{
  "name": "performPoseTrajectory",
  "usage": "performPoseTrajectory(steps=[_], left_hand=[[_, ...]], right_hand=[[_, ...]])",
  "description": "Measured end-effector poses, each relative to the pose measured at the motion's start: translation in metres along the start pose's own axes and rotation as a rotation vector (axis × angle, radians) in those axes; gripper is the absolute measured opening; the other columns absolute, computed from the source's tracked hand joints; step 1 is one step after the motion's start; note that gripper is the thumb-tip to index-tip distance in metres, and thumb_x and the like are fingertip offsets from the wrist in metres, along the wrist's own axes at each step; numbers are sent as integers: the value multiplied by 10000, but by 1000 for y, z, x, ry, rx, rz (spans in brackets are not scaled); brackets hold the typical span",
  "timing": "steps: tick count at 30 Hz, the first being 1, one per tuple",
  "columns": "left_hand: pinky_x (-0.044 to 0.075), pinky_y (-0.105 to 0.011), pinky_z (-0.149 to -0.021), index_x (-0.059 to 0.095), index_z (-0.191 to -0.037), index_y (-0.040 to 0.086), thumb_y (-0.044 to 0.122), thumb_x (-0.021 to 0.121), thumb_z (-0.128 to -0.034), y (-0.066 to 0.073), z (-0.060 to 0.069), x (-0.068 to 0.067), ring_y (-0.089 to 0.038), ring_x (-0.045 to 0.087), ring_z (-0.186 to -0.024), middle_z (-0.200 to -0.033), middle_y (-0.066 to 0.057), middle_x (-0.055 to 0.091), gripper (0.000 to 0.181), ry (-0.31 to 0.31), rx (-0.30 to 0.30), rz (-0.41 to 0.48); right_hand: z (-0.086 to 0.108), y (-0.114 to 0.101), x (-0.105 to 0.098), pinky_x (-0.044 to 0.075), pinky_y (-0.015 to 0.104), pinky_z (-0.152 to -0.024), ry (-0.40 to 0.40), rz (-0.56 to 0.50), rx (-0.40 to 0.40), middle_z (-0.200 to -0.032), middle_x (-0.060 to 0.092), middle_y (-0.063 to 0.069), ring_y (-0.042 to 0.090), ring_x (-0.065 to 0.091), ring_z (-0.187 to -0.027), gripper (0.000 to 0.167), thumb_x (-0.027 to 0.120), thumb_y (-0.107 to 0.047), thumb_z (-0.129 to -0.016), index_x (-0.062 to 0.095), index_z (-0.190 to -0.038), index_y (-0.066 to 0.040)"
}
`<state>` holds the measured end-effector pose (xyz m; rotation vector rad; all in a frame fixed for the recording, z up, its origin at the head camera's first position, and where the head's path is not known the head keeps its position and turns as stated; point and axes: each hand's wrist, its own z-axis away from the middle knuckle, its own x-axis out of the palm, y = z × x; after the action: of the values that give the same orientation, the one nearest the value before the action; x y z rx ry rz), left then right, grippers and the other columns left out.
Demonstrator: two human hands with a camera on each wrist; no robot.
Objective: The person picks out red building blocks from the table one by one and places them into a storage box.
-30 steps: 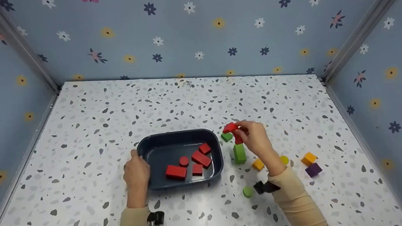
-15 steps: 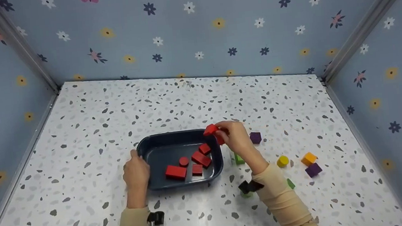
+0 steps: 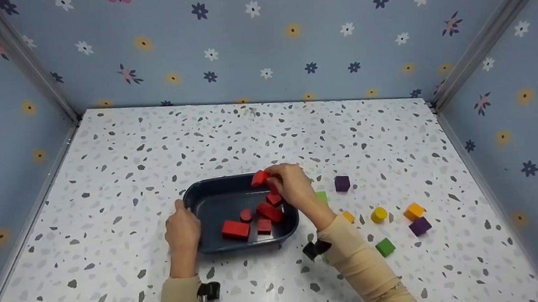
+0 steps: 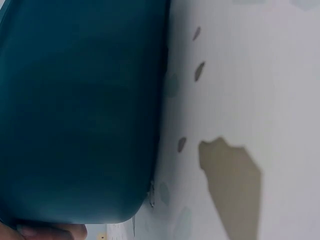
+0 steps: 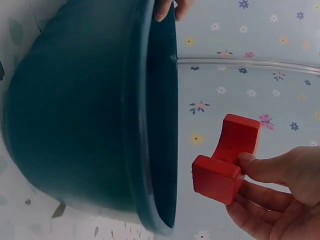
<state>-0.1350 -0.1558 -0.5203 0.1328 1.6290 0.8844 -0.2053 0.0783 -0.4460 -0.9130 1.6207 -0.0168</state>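
A dark blue basin (image 3: 219, 247) sits on the speckled table. My left hand (image 3: 181, 228) grips its left rim; in the right wrist view the fingertips (image 5: 161, 11) hook over the edge. My right hand (image 3: 294, 184) is above the basin's far right part, pinching a red arch block (image 5: 216, 176) between thumb and fingers. The arch block is higher than the rim, apart from the basin. Inside lie several red blocks: a long one (image 3: 235, 229), a small cylinder (image 3: 245, 216), a square one (image 3: 264, 226) and others partly below the right hand.
Right of the basin are a purple cube (image 3: 342, 183), a yellow cylinder (image 3: 379, 215), an orange block (image 3: 413, 211), another purple cube (image 3: 420, 226) and a green cube (image 3: 385, 247). The right arm partly covers a light green block (image 3: 322, 197). Patterned walls (image 3: 258, 38) enclose the table.
My right hand has carried the red arch block leftward, from beside the basin to above it. A purple cube and a green cube have come out from behind that arm. My left hand stays put.
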Motion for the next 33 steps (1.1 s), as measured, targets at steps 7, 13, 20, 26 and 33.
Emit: performPoseTrajectory(steps=[7,13,20,26,33], left_hand=[[412,-561,-551,418,-1032,-1,119,434,-908,0,1,0,-474,559,-754,-833,-361,558,172,13,6,6],[414,-560,-555,425,-1036,-11,113,439,-906,0,0,0,-473,559,-757,-835,-362,559,180,18,14,3],[414,-564,-553,419,-1037,-1,112,439,-905,-1,0,1,-474,560,-761,-839,-359,560,175,22,10,7],[416,-563,-558,415,-1056,0,110,423,-909,-1,0,1,-474,561,-764,-850,-357,560,183,17,13,3],[412,-566,-556,414,-1051,7,118,429,-908,-1,1,1,-476,557,-766,-854,-360,559,182,20,7,9]], right_hand=[[-6,-7,14,460,280,-732,-31,9,-34,-872,662,47,151,609,-810,138,609,-39,-824,674,-945,-51],[-10,-9,28,459,277,-701,-62,46,-41,-846,646,48,154,599,-777,142,607,-59,-830,675,-954,-63],[-17,-8,46,448,267,-674,-106,121,-51,-793,629,18,148,579,-736,131,611,-103,-830,684,-938,-117],[-19,-10,56,449,287,-712,-113,194,-81,-810,643,1,169,593,-787,122,608,-126,-828,687,-922,-129],[-19,-9,65,444,288,-716,-168,231,-92,-807,619,5,167,581,-795,120,606,-132,-829,682,-921,-127]])
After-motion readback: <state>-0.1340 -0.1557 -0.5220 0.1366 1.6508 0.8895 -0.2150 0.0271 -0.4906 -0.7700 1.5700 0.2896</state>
